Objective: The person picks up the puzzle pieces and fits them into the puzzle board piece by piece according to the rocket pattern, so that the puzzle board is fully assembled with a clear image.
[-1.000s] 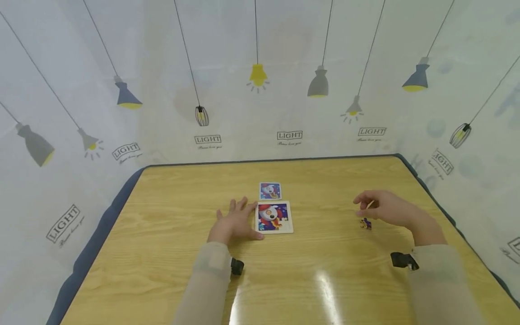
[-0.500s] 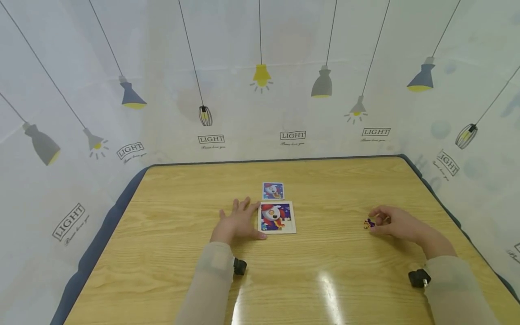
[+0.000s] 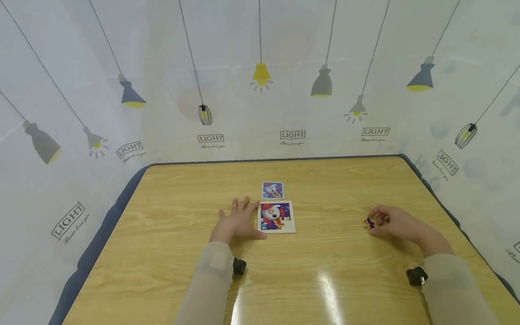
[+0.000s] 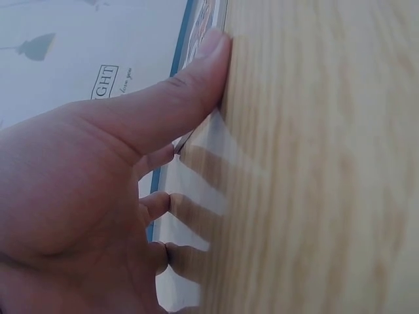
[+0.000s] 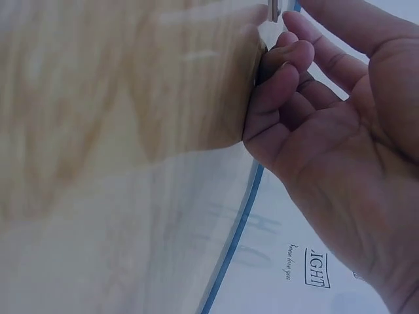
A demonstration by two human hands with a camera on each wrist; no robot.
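Observation:
My left hand (image 3: 237, 223) rests on the table with fingers spread at the left side of a small jigsaw puzzle in a pale tray (image 3: 289, 228). Its thumb touches the tray's near left corner, and the index finger lies by the far left corner. Most of the tray is filled with a white-and-red cartoon picture; its lower right part is bare. Off to the right, my right hand (image 3: 396, 223) pinches a purple-and-yellow puzzle piece (image 3: 367, 223) between thumb and index finger, low over the table. Only an edge of the puzzle piece (image 5: 273, 10) shows in the right wrist view.
Behind the tray lies a square picture card (image 3: 272, 190) with the same cartoon. The wooden table (image 3: 195, 189) has a dark blue edging along its back and sides. A white cloth (image 3: 235, 40) printed with lamps surrounds it.
My right hand, earlier hovering above the puzzle piece, has come down and now pinches it. The left hand has stayed at the tray. The head view has shifted slightly.

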